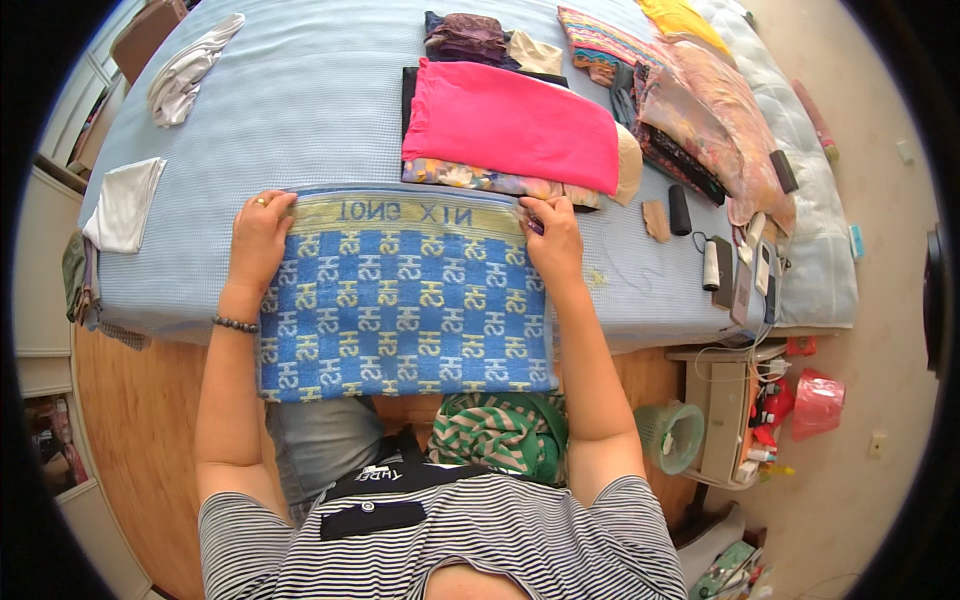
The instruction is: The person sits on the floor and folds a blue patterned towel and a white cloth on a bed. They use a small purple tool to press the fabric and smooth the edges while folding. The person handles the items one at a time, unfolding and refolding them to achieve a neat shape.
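Note:
A blue towel (405, 310) with a checked letter pattern and a yellow band along its far edge is stretched flat between my hands. My left hand (260, 235) pinches its far left corner, and my right hand (553, 232) pinches the far right corner. The far edge lies at the bed's near side, while the lower part hangs toward my lap. Just beyond it, a bright pink folded cloth (510, 125) rests on a floral folded cloth (480, 177). A green patterned cloth (500, 435) lies on my lap under the towel's near edge.
The bed has a light blue cover (310, 110). White cloths (125, 205) lie at its left, and folded clothes (470, 40) at the back. To the right are a black cylinder (679, 210), phones and cables. A pale green bin (672, 440) stands beside an open drawer (725, 420).

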Available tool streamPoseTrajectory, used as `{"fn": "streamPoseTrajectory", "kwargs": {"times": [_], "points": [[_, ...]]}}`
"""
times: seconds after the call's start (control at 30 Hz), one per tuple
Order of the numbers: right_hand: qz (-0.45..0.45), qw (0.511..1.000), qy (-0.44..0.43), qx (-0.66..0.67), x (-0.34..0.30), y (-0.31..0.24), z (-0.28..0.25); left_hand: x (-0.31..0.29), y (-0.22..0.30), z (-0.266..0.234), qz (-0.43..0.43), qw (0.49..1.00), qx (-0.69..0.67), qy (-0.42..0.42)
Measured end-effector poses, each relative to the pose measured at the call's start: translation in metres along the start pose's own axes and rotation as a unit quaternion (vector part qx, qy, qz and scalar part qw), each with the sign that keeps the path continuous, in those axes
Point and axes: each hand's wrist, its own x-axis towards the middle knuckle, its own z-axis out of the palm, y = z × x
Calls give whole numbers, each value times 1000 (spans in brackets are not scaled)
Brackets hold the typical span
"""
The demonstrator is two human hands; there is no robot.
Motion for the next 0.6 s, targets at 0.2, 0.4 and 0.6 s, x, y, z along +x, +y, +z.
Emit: {"fn": "streamPoseTrajectory", "kwargs": {"times": [0.2,0.4,0.6], "points": [[-1,999,14,-49,0,2,11,0,-21,-16,-32,999,-6,-43],[17,999,3,-46,4,6,7,10,-48,-15,-178,951,-220,-122],[7,997,13,-82,1,8,0,7,-63,-19,-196,918,-312,-150]]}}
